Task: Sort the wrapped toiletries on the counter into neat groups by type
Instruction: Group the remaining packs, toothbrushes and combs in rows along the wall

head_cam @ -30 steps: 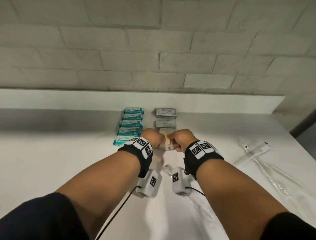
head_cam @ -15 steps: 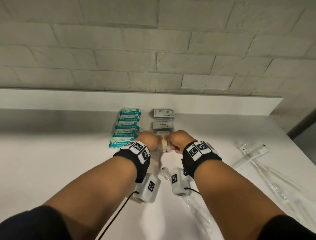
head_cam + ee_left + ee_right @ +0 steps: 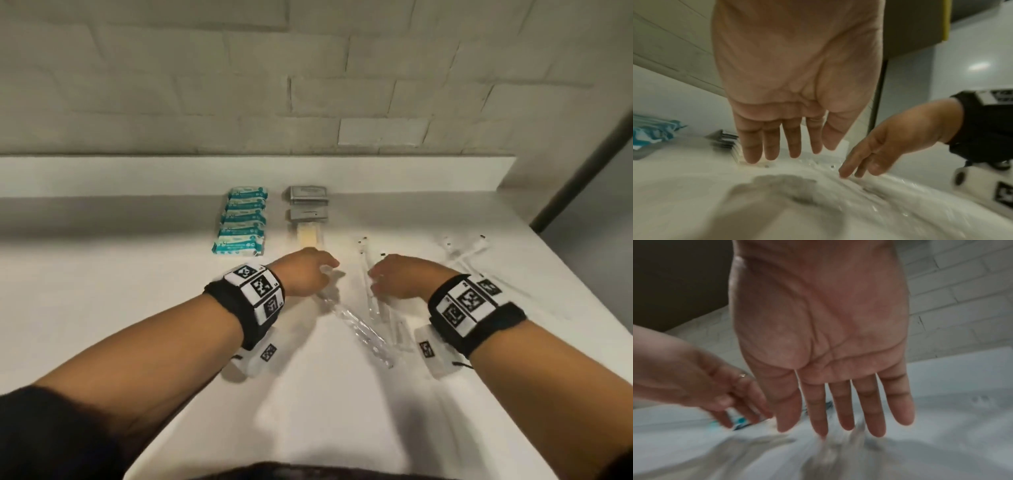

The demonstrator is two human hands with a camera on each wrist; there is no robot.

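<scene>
While both the left hand [image 3: 303, 274] and right hand [image 3: 402, 282] are held flat-fingered and empty over loose clear-wrapped toothbrushes [image 3: 356, 325], teal packets [image 3: 241, 221] and grey sachets [image 3: 307, 204] already lie grouped by the wall; more toothbrushes [image 3: 462, 246] remain scattered.

We see dim, warm light with soft shadows under both arms on the counter [image 3: 102, 291], a sharp head view bowed at its edges, and both wrist views smeared by motion blur.
</scene>
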